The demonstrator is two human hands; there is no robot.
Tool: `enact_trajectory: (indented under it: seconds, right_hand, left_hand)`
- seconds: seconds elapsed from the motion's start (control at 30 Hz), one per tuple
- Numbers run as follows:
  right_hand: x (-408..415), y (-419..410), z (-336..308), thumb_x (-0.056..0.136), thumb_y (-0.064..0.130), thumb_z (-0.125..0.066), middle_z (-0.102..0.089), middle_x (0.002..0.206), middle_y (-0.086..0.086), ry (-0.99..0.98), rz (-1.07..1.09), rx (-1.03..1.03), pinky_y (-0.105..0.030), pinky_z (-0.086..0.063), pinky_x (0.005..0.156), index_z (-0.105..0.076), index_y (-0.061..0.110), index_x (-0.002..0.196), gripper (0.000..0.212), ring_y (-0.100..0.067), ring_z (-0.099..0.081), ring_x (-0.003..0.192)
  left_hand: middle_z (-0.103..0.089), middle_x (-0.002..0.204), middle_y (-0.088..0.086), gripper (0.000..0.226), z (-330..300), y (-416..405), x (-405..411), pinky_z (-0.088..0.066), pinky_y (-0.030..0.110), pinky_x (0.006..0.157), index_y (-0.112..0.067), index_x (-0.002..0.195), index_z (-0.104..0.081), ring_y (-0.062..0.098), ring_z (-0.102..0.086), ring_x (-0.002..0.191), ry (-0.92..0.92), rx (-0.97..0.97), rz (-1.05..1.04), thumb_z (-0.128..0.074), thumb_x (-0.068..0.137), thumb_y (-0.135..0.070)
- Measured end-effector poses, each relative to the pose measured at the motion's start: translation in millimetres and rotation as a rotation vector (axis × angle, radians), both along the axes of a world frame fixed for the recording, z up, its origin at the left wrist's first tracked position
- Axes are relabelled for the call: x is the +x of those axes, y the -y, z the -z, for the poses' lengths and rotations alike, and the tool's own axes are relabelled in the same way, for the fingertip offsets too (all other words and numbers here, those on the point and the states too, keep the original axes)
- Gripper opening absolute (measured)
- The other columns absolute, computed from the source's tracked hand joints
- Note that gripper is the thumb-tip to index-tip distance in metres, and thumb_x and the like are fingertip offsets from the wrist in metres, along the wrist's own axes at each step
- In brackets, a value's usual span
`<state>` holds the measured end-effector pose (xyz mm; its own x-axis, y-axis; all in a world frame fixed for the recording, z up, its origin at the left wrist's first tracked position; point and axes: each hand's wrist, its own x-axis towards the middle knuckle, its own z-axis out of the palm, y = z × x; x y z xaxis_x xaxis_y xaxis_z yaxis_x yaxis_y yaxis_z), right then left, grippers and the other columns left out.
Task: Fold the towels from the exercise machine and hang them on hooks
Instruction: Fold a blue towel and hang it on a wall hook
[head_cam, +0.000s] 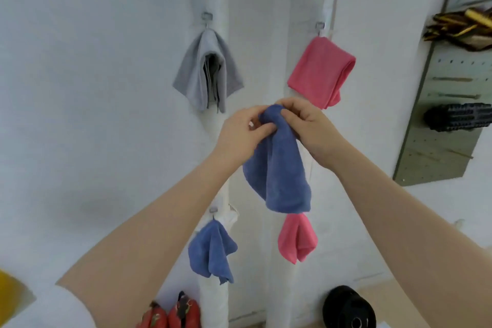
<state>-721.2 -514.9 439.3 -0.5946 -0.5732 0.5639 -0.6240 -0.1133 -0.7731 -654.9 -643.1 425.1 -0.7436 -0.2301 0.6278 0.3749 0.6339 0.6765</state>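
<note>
Both hands bunch a blue towel (279,168).
Left hand (239,133) and right hand (308,125) fingers curl, pinching its top.

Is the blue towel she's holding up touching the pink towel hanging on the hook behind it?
Cannot tell. In the head view the held blue towel overlaps the lower pink towel, hiding any gap or contact.

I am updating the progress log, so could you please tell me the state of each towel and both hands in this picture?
Blue towel in the hands: bunched at the top, hanging down, not on a hook.
Grey towel: folded, hanging from a hook.
Upper pink towel: folded, hanging below a hook.
Lower blue towel: hanging from a hook.
Lower pink towel: hanging, top hidden.
Left hand: gripping the held towel's top.
Right hand: gripping the same top.
</note>
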Motion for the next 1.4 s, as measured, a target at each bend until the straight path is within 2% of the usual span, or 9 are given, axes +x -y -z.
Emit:
enact_trajectory:
  seconds: [0.17, 0.33, 0.47, 0.6, 0.77, 0.93, 1.07, 1.23, 1.4]
  right_hand:
    - [-8.9, 43.1, -56.2, 0.093, 0.000, -0.042, -0.068, 0.091, -0.003, -0.003, -0.006, -0.112, -0.028, -0.051, 0.088, -0.064, 0.014, 0.097, 0.026, -0.015, -0.062, 0.092]
    - [-16.9, 71.6, -113.4, 0.083, -0.013, -0.041, -0.069, 0.093, -0.004, -0.126, -0.034, -0.132, -0.023, -0.054, 0.082, -0.064, 0.009, 0.102, 0.037, -0.012, -0.064, 0.089]
    - [-32.0, 104.2, -155.9, 0.089, 0.004, -0.053, -0.066, 0.087, 0.003, -0.192, 0.009, -0.204, -0.025, -0.050, 0.074, -0.058, 0.025, 0.092, 0.022, -0.011, -0.064, 0.081]
    - [-42.5, 135.4, -207.2, 0.091, 0.009, -0.051, -0.056, 0.080, 0.000, -0.340, 0.081, -0.307, -0.027, -0.046, 0.067, -0.045, 0.025, 0.085, 0.018, -0.012, -0.054, 0.070]
    - [-55.5, 173.4, -268.8, 0.089, 0.002, -0.042, -0.050, 0.070, 0.007, -0.622, 0.317, -0.381, -0.025, -0.041, 0.067, -0.045, 0.024, 0.074, 0.027, -0.010, -0.046, 0.068]
    - [-76.8, 201.9, -319.3, 0.087, 0.001, -0.041, -0.059, 0.083, 0.002, -0.813, 0.502, -0.402, -0.031, -0.043, 0.079, -0.052, 0.017, 0.081, 0.021, -0.019, -0.054, 0.084]
    - [-93.4, 214.6, -350.2, 0.088, 0.000, -0.044, -0.060, 0.087, 0.003, -0.974, 0.597, -0.356, -0.018, -0.033, 0.074, -0.058, 0.016, 0.084, 0.021, -0.014, -0.052, 0.085]
    - [-94.5, 220.3, -405.3, 0.087, -0.001, -0.043, -0.062, 0.090, 0.000, -1.127, 0.700, -0.462, -0.016, -0.032, 0.072, -0.064, 0.007, 0.091, 0.023, -0.013, -0.051, 0.085]
    - [-105.0, 227.0, -451.7, 0.088, 0.001, -0.044, -0.067, 0.098, -0.005, -1.143, 0.790, -0.370, -0.023, -0.038, 0.079, -0.066, 0.010, 0.092, 0.024, -0.019, -0.056, 0.092]
  left_hand:
    - [-0.053, 0.079, -0.003, 0.010, -60.6, 41.1, -10.2, -0.036, 0.008, 0.061, -0.017, 0.082, -0.056, 0.010, -0.049, 0.072, -0.116, -0.147, -0.169, -0.062, 0.085, -0.023]
    - [-0.055, 0.058, -0.002, 0.011, -122.6, 68.0, -7.4, -0.035, 0.010, 0.043, -0.016, 0.081, -0.049, 0.004, -0.048, 0.042, -0.129, -0.121, -0.034, -0.055, 0.090, -0.018]
    - [-0.059, 0.060, 0.005, 0.009, -164.6, 96.0, -13.9, -0.036, 0.014, 0.043, -0.017, 0.083, -0.051, 0.008, -0.046, 0.037, -0.210, -0.122, -0.018, -0.057, 0.088, -0.020]
    - [-0.058, 0.060, -0.004, 0.005, -220.4, 126.8, -23.9, -0.033, 0.015, 0.043, -0.018, 0.090, -0.056, 0.000, -0.043, 0.036, -0.326, -0.129, -0.009, -0.057, 0.089, -0.023]
    - [-0.061, 0.072, -0.006, 0.007, -286.9, 162.1, -41.3, -0.035, 0.018, 0.055, -0.021, 0.092, -0.058, 0.002, -0.053, 0.062, -0.462, -0.351, -0.181, -0.057, 0.088, -0.027]
    - [-0.055, 0.076, -0.009, 0.010, -337.8, 196.2, -56.2, -0.036, 0.021, 0.062, -0.022, 0.096, -0.058, 0.012, -0.052, 0.076, -0.522, -0.555, -0.308, -0.054, 0.090, -0.028]
    - [-0.054, 0.086, -0.005, 0.012, -372.9, 225.2, -66.9, -0.034, 0.026, 0.072, -0.021, 0.100, -0.057, 0.017, -0.050, 0.085, -0.533, -0.674, -0.368, -0.050, 0.093, -0.028]
    - [-0.054, 0.082, -0.005, 0.018, -420.2, 232.6, -84.5, -0.033, 0.023, 0.063, -0.016, 0.104, -0.058, 0.016, -0.049, 0.082, -0.688, -0.611, -0.331, -0.048, 0.094, -0.027]
    - [-0.056, 0.097, 0.002, 0.021, -456.8, 237.3, -109.9, -0.030, 0.024, 0.074, -0.012, 0.106, -0.058, 0.017, -0.046, 0.086, -0.706, -0.515, -0.365, -0.046, 0.094, -0.026]
